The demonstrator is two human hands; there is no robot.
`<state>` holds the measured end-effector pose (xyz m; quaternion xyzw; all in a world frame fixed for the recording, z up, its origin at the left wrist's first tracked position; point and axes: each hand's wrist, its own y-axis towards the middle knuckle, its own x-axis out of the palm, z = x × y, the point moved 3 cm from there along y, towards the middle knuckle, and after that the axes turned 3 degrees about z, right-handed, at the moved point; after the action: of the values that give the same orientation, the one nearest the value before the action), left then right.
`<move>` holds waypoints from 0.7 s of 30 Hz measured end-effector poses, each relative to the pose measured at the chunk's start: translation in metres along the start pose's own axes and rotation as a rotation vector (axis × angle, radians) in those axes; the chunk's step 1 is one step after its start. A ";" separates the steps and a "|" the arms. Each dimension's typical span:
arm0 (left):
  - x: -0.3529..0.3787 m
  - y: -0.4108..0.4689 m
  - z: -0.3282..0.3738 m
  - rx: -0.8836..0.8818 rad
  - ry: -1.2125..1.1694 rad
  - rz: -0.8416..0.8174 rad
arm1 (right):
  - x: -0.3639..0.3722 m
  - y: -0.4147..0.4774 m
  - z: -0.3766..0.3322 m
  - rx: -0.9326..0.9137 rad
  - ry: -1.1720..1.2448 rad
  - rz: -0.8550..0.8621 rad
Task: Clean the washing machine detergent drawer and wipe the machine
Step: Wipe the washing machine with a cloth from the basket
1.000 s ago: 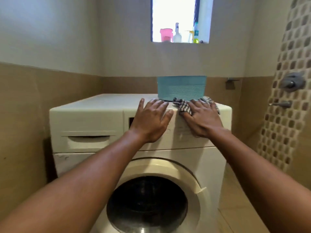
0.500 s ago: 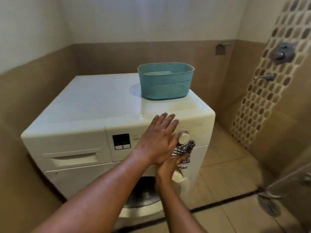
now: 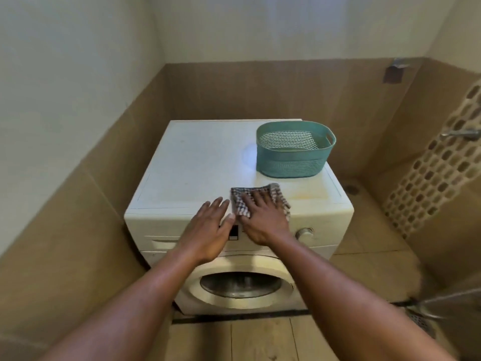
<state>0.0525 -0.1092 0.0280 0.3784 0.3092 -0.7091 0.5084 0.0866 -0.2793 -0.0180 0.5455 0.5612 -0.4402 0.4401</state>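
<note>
A white front-loading washing machine (image 3: pixel 197 165) stands in a tiled corner. Its detergent drawer (image 3: pixel 158 242) is at the front's upper left and looks pushed in. A checked cloth (image 3: pixel 240 203) lies flat on the top near the front edge. My right hand (image 3: pixel 260 220) presses down on the cloth with fingers spread. My left hand (image 3: pixel 208 230) rests flat beside it over the front edge and control panel, holding nothing. A round dial (image 3: pixel 303 233) sits to the right of my right hand. The round door (image 3: pixel 239 285) is below.
A teal perforated basket (image 3: pixel 294 152) stands on the machine's back right corner. Brown tiled walls close in on the left and behind. Shower fittings (image 3: pixel 463 134) and a patterned wall are at the right. A floor drain (image 3: pixel 421 321) lies at the lower right.
My right hand with the cloth has risen from the dial on the front panel to the machine's top. My left hand shifted left on the panel. The view now looks down from higher up.
</note>
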 end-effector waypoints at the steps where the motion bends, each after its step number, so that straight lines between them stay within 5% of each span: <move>1: 0.005 0.001 0.007 -0.015 0.004 -0.030 | -0.014 -0.005 0.017 -0.019 -0.037 -0.024; 7: 0.042 0.017 0.068 -0.018 -0.016 -0.114 | -0.045 -0.033 0.149 0.226 -0.063 -0.072; 12: 0.061 0.039 0.108 0.025 0.011 -0.115 | -0.051 -0.036 0.161 0.378 0.068 -0.089; 21: 0.024 0.047 0.055 -0.126 -0.080 0.146 | -0.023 -0.009 0.010 -0.107 -0.116 -0.140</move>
<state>0.0804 -0.1800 0.0342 0.3387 0.3043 -0.6639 0.5932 0.0779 -0.2942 0.0024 0.4543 0.5942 -0.4700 0.4686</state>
